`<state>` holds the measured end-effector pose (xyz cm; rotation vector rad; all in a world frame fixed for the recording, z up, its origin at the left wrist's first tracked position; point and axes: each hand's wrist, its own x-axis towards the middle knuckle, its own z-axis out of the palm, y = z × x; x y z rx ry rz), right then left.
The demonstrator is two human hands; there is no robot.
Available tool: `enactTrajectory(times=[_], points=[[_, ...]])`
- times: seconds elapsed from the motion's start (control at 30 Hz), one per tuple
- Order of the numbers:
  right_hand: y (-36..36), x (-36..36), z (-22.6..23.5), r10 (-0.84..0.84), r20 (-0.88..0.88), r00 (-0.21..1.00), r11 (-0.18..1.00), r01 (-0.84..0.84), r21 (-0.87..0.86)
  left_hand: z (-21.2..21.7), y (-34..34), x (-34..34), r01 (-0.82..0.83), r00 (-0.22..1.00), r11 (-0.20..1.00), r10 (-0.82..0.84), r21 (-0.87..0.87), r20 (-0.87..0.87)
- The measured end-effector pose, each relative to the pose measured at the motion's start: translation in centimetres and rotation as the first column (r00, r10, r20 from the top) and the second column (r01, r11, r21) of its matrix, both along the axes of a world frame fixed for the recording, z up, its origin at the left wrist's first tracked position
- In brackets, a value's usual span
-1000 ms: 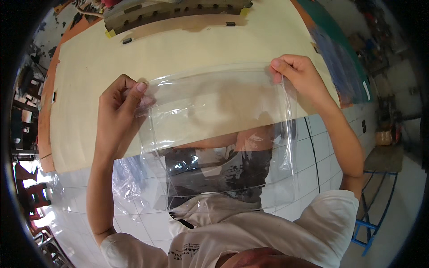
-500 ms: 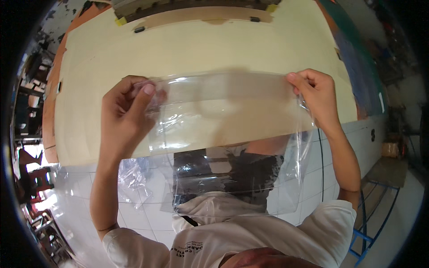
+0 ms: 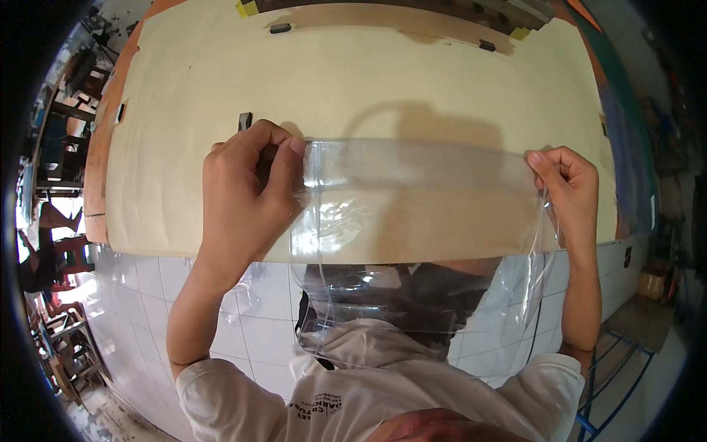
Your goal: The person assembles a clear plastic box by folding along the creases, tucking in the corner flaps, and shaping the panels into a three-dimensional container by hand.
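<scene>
A clear plastic bag is stretched wide between my two hands, its upper part over the cream-covered table and its lower part hanging past the near edge in front of my shirt. My left hand pinches its upper left corner, thumb against curled fingers. At the upper right corner, my right hand grips the film between thumb and fingers. Through the film I see the table's edge and my dark and white clothes. Just behind my left hand, a small dark clip-like piece shows, partly covered by the fingers.
At the far side stands a long dark metal bar with yellow ends. Two small black pieces, one left and one right, lie before it. White floor tiles show below the table. A blue metal frame stands at lower right.
Both hands and the bag appear farther right and slightly lower in view; the table has shifted right too. My left hand has turned, and the dark clip-like piece behind it has come into view.
</scene>
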<state>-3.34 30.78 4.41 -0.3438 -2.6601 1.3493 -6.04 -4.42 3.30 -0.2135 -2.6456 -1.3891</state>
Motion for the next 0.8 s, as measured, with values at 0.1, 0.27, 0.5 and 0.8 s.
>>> enactTrajectory(times=[0.1,0.27,0.5,0.8], points=[[0.18,-0.12,-0.06,-0.018,0.02,1.0,1.0,0.018,-0.01,-0.19,-0.07,-0.05,-0.002,0.999,0.998,-0.001,-0.066,-0.053],[0.47,-0.17,-0.38,-0.005,0.012,1.0,1.0,0.005,-0.025,-0.33,-0.14,0.01,-0.008,0.997,0.991,-0.003,-0.131,-0.083],[0.09,-0.15,-0.27,0.018,-0.044,0.999,1.0,-0.019,-0.023,-0.38,-0.24,0.05,0.009,0.995,0.989,-0.024,-0.144,-0.1],[0.34,0.04,0.21,0.015,-0.033,0.999,0.994,-0.012,0.11,0.02,0.44,0.64,0.003,0.985,0.955,-0.053,-0.296,-0.162]])
